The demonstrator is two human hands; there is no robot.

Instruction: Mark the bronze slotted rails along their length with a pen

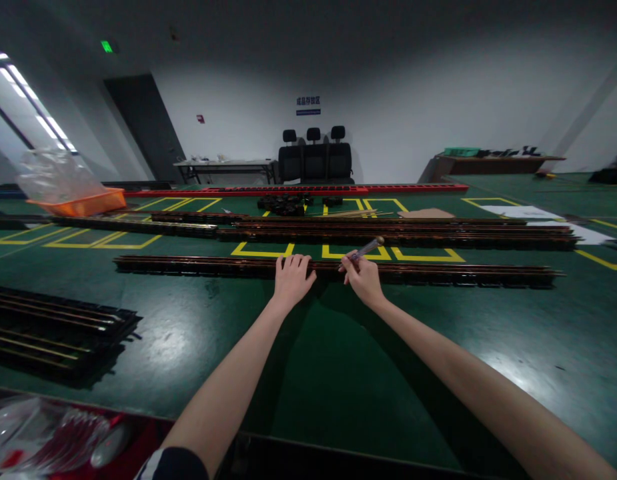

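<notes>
A long dark rail assembly [468, 274] with copper-coloured strips lies crosswise on the green table [338, 373]. My left hand [293, 279] rests on its near edge around the middle, fingers over the strips and thumb apart; whether it grips the rail is hard to see. Just to the right, my right hand [362, 275] is closed around a pen-like tool [371, 248], whose thick end points up and to the right. The tool's lower end is hidden by the fingers, close above the rail.
Behind lie more long rails [413, 231], black parts [283, 203] and a cardboard piece [427, 213]. An orange tray [95, 202] holding plastic bags stands back left. Stacked rails [48, 330] lie near left, above a bin of bagged items [58, 437].
</notes>
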